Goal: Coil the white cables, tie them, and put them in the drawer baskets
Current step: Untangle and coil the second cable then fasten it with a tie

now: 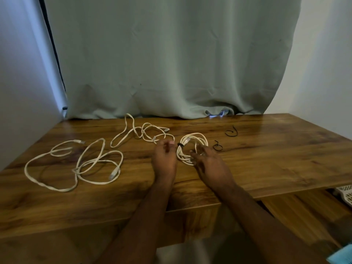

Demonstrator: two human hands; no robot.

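From the head camera, you see a wooden tabletop (pixel 266 164) in front of a grey-green curtain (pixel 171 63). Your right hand (pixel 211 164) grasps the near side of a coiled white cable (pixel 192 139), which has a black tie (pixel 180 145) on its left side. Your left hand (pixel 164 161) is just left of the coil, its fingers loosely curled and blurred; I cannot tell if they pinch something. Two loose white cables lie on the tabletop: one far left (pixel 57 155) and one behind your left hand (pixel 137 130). Two spare black ties (pixel 231 132) lie right of the coil. A white basket (pixel 345 194) shows at the right edge, under the tabletop.
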